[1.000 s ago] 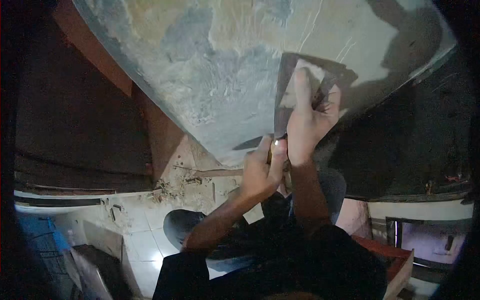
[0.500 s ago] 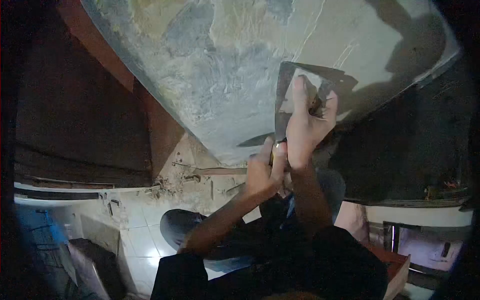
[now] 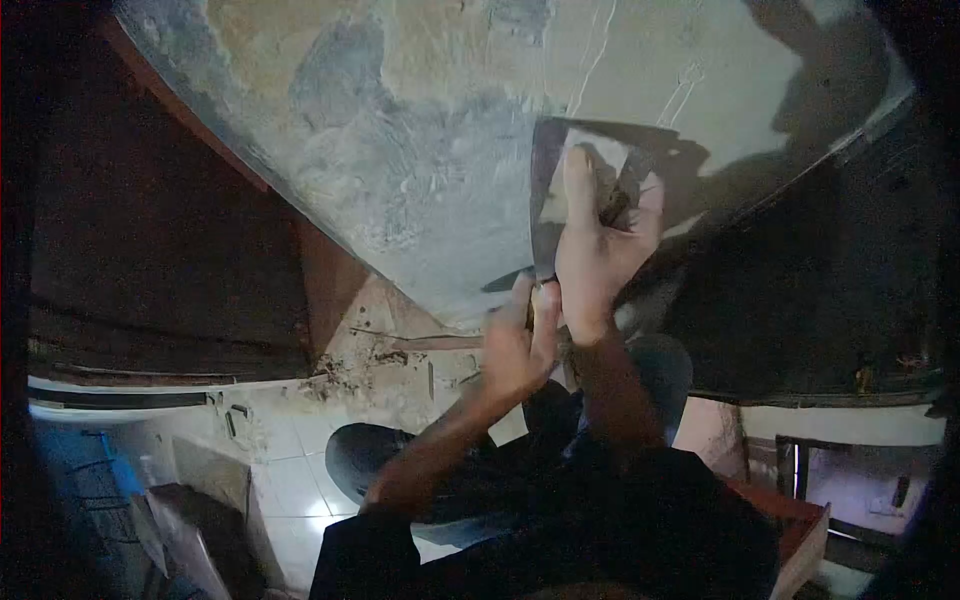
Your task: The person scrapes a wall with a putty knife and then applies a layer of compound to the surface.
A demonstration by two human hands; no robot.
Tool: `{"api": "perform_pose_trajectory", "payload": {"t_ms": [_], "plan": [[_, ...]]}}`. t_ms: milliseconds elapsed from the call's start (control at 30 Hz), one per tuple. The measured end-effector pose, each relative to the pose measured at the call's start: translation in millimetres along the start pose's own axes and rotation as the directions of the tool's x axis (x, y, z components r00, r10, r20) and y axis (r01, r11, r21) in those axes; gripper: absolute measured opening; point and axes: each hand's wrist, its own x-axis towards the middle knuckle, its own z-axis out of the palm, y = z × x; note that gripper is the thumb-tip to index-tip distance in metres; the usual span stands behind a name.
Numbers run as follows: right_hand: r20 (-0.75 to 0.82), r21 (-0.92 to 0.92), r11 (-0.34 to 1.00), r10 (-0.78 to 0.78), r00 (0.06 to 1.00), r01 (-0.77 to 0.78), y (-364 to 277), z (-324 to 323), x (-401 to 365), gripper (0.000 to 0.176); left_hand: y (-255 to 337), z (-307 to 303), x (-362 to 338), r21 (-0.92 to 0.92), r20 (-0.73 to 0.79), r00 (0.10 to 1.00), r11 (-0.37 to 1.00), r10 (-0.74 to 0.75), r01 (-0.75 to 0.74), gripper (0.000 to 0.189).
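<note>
Before me rises a large curved surface (image 3: 390, 180), grey with pale yellowish patches and thin raised streaks. A putty knife (image 3: 544, 190) with a wide dark blade stands against its lower part, a pale patch on the blade's face. My left hand (image 3: 520, 345) is closed round the handle below the blade, hiding most of it. My right hand (image 3: 600, 255) lies over the blade, thumb stretched up the pale patch and the other fingers bent at the right. Something grey-brown shows between thumb and fingers; what it is cannot be made out.
Below the surface, crumbs of debris (image 3: 345, 378) lie on a dusty ledge. White floor tiles (image 3: 290, 480) show at lower left beside a dark box-like object (image 3: 205, 525). A reddish wooden piece (image 3: 800, 520) stands at lower right. My knees are bent beneath my arms.
Both hands and the putty knife have shifted slightly left in view, and the surface has moved left too. The grip looks the same.
</note>
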Motion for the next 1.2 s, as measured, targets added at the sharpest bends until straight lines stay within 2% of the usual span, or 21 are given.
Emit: {"api": "perform_pose_trajectory", "payload": {"t_ms": [33, 67, 133, 167, 233, 267, 300, 367, 433, 467, 567, 633, 700, 767, 800, 833, 867, 967, 1000, 1133, 1200], "plan": [[0.0, 0.006, 1.0, -0.004, 1.0, 0.004, 1.0, 3.0, 1.4, 0.023, -2.9, -0.8, 1.4, 0.027, 0.017, 1.0, 1.0, 0.002, -0.002, 0.034], [0.01, -0.003, 0.999, -0.038, 0.999, 0.038, 0.5, 4.6, 3.6, 0.023, -5.3, 0.9, 0.9, 0.127, -0.064, 0.988, 0.983, 0.142, -0.133, 0.032], [0.048, 0.006, 0.992, -0.127, 0.991, 0.126, -2.3, 4.9, 6.3, 0.023, 6.8, -6.1, 4.1, 0.067, -0.033, 0.996, 0.994, 0.087, -0.085, 0.032], [0.047, 0.002, 0.993, -0.116, 0.992, 0.116, -4.6, 4.9, 5.6, 0.023, 10.9, -8.9, 5.7, 0.01, 0.003, 0.999, 0.999, 0.036, -0.036, 0.033], [0.016, -0.041, 0.999, -0.013, 1.0, 0.013, -10.2, 6.1, 4.8, 0.023, 2.6, -6.6, 6.3, -0.008, 0.018, 0.998, 0.998, 0.062, -0.062, 0.031], [-0.003, 0.086, 0.995, -0.053, 0.999, 0.053, -2.9, 6.5, 1.7, 0.025, -2.3, -5.4, 5.5, 0.032, 0.0, 0.997, 0.996, 0.083, -0.083, 0.03], [-0.005, 0.091, 0.994, -0.062, 0.998, 0.062, -2.2, 6.4, 1.8, 0.025, -1.8, -4.2, 6.2, 0.07, -0.019, 0.994, 0.992, 0.107, -0.106, 0.029], [0.041, 0.07, 0.997, -0.027, 0.999, 0.025, -1.8, 3.6, 2.9, 0.026, 4.5, -2.7, 7.0, 0.001, -0.059, 0.992, 0.994, 0.112, -0.113, 0.028], [0.008, 0.087, 0.996, -0.036, 0.999, 0.035, -7.8, 9.9, 6.6, 0.026, 8.1, -7.9, 7.7, -0.05, 0.008, 0.997, 0.995, 0.082, -0.082, 0.029], [-0.028, 0.108, 0.993, -0.044, 0.999, 0.047, -9.4, 11.9, 6.0, 0.026, 8.6, -11.2, 9.0, 0.007, 0.018, 0.997, 0.997, 0.075, -0.075, 0.029], [-0.007, 0.064, 0.997, -0.035, 0.999, 0.036, -1.1, 4.9, 1.1, 0.025, -3.4, -4.3, 5.3, 0.025, -0.052, 0.989, 0.991, 0.136, -0.135, 0.029], [-0.004, 0.06, 0.996, -0.063, 0.998, 0.063, -1.2, 4.4, 4.0, 0.025, 2.9, -7.0, 7.0, 0.02, -0.038, 0.992, 0.993, 0.12, -0.119, 0.028], [0.003, 0.043, 0.997, -0.07, 0.998, 0.07, -4.6, 5.1, 5.4, 0.025, 7.7, -11.7, 7.9, -0.041, 0.054, 0.991, 0.992, 0.124, -0.122, 0.031], [-0.039, 0.01, 0.997, -0.079, 0.996, 0.079, -15.1, 12.7, 5.5, 0.023, 14.6, -14.1, 6.6, -0.002, 0.06, 0.995, 0.997, 0.079, -0.079, 0.031], [-0.047, 0.027, 1.0, 0.002, 0.999, -0.001, -16.7, 12.7, 3.3, 0.022, 11.3, -12.6, 6.6, -0.023, 0.038, 0.995, 0.995, 0.096, -0.095, 0.029], [-0.047, 0.033, 0.999, -0.005, 0.999, 0.007, -13.9, 11.1, 2.6, 0.022, 7.6, -10.7, 9.9, -0.043, 0.015, 0.992, 0.991, 0.126, -0.126, 0.028], [-0.03, 0.045, 0.998, -0.035, 0.999, 0.036, -8.0, 7.2, 1.0, 0.022, -8.9, -6.7, 5.2, -0.011, 0.05, 0.997, 0.998, 0.058, -0.057, 0.028], [0.004, 0.029, 0.998, -0.051, 0.999, 0.05, -10.7, 6.8, 5.0, 0.021, 9.3, -8.6, 5.9, -0.098, 0.005, 0.994, 0.989, 0.109, -0.108, 0.03], [-0.025, 0.0, 0.997, -0.078, 0.997, 0.078, -13.5, 10.0, 6.9, 0.019, 18.8, -15.7, 6.6, -0.034, 0.076, 0.996, 0.998, 0.055, -0.052, 0.032], [-0.027, -0.013, 0.999, -0.052, 0.998, 0.052, -10.0, 7.3, 4.1, 0.018, 4.8, -11.6, 9.3, 0.001, 0.068, 0.993, 0.995, 0.099, -0.099, 0.031], [-0.037, -0.012, 0.999, -0.04, 0.999, 0.039, -12.0, 8.0, 2.3, 0.019, 5.4, -2.2, 8.4, -0.044, -0.027, 0.991, 0.99, 0.132, -0.133, 0.031]]}}
